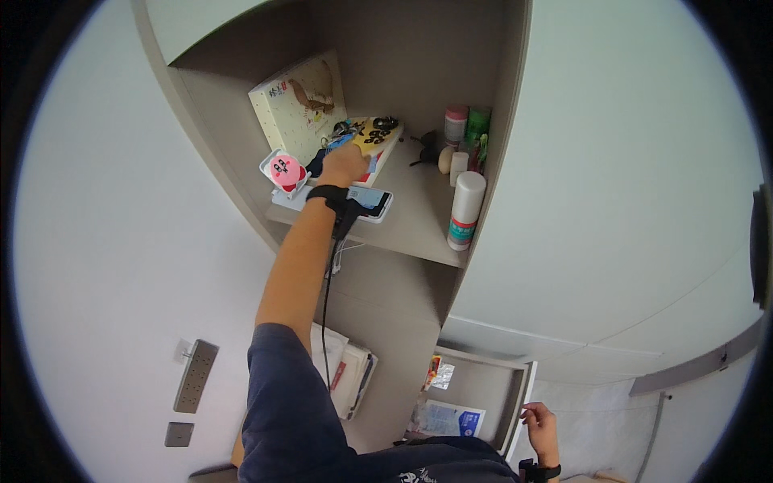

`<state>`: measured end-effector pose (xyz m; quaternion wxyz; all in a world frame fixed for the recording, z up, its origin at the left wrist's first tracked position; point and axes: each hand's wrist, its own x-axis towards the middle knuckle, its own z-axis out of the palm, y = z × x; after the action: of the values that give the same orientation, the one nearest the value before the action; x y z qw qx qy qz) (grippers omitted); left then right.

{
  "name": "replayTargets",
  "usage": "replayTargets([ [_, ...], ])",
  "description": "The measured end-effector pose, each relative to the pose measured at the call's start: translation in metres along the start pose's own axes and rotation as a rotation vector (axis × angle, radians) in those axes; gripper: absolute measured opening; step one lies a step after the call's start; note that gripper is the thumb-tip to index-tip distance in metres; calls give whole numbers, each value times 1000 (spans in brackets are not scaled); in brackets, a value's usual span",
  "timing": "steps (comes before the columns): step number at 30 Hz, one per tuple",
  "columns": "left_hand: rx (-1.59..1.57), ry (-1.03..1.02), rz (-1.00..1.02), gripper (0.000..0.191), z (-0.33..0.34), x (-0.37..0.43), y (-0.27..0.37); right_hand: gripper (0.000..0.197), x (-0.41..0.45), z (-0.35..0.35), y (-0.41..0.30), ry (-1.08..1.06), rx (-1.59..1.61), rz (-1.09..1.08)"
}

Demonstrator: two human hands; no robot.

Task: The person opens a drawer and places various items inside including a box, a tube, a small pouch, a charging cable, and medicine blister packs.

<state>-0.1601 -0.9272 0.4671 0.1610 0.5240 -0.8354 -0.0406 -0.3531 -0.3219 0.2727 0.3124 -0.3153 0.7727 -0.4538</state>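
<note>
My left hand [345, 164] reaches onto the upper shelf [416, 217], at a flat box with a yellow, dark-spotted item [375, 136] on it. Its fingers are partly hidden, so whether they grip anything is unclear. Beside the hand are a blue item and a tangle of small things. A smartphone [373, 203] lies under my wrist, and a pink round-faced figure [286, 172] stands to the left. Lower right, my right hand [540, 425] is beside the edge of an open drawer [519, 386], fingers slightly curled and apart, holding nothing visible.
A large cream box [302, 102] leans at the shelf's left. A white spray can [467, 211], small bottles and dark sunglasses [427, 148] stand or lie on the right. Books [353, 380] are below. The drawer holds a printed packet [450, 418]. A power strip [196, 375] is on the wall.
</note>
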Motion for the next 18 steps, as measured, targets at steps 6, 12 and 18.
replayTargets([
  [6, -229, -18, -90, 47, -14, 26, -46, 13, 9, 5, 8, -68, -140, 23],
  [12, -151, 217, -58, 44, -31, 0, -36, 14, 22, 21, -24, -156, -173, -14],
  [18, -37, 448, -100, 34, -32, -10, -20, 15, 24, 28, -20, -176, -155, -2],
])
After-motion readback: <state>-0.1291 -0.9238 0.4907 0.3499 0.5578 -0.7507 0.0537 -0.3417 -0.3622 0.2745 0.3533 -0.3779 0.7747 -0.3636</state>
